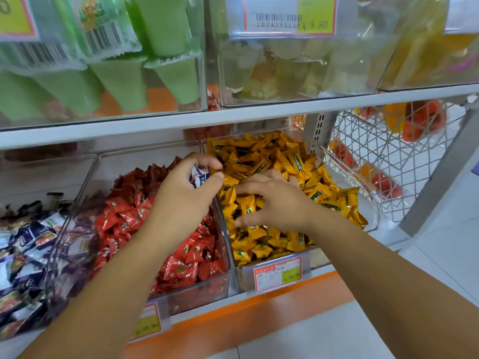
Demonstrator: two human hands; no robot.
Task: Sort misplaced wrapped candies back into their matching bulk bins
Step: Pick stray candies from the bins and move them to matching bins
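Observation:
Three clear bulk bins stand side by side on the lower shelf. The left bin (55,244) holds blue-and-white wrapped candies, the middle bin (223,257) red ones, the right bin (373,211) yellow ones. My left hand (186,195) hovers over the divide between the red and yellow bins and holds blue-and-white wrapped candies (199,177) in its curled fingers. My right hand (272,200) lies among the yellow candies (261,161) with its fingers spread and bent into the pile. Whether it holds one I cannot tell.
A white shelf edge (233,117) runs just above the bins, with clear boxes of green cups (124,81) and pale jellies (285,71) on top. Price tags (277,274) hang at the bin fronts. A white wire basket (388,161) with red and orange packets stands at the right.

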